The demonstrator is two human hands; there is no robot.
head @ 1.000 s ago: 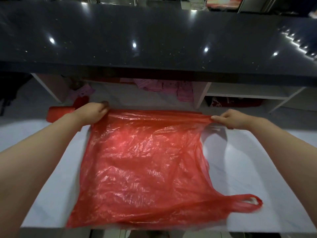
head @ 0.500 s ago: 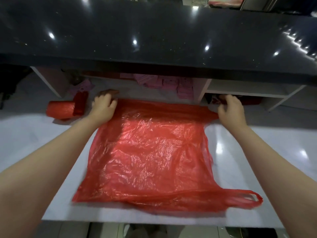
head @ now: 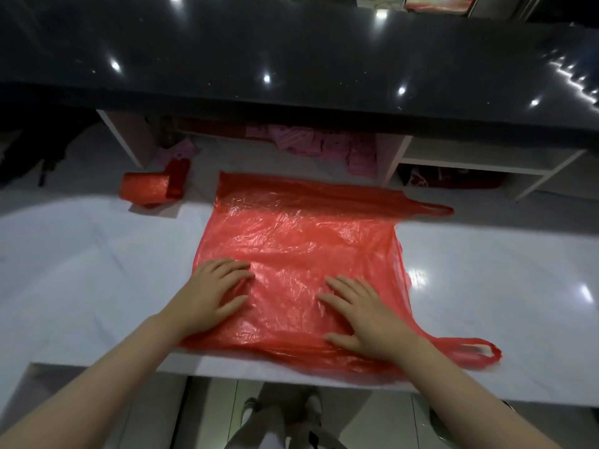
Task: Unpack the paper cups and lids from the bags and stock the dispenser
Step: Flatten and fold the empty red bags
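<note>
Red plastic bag (head: 301, 254), flat on white counter (head: 81, 260); left hand (head: 210, 296) and right hand (head: 366, 315) press it, fingers spread, gripping nothing. Red roll (head: 146, 189), possibly bags, at 10 o'clock.

White counter (head: 81, 254) in front, glossy with light spots. Dark raised ledge (head: 291, 59) behind, speckled with reflections. Open shelving (head: 453, 157) beneath it, pink papers (head: 311, 144) scattered inside. Red item (head: 450, 181) in the right compartment, too dim to identify. Shoes (head: 282, 406) on the floor below the counter edge.
</note>
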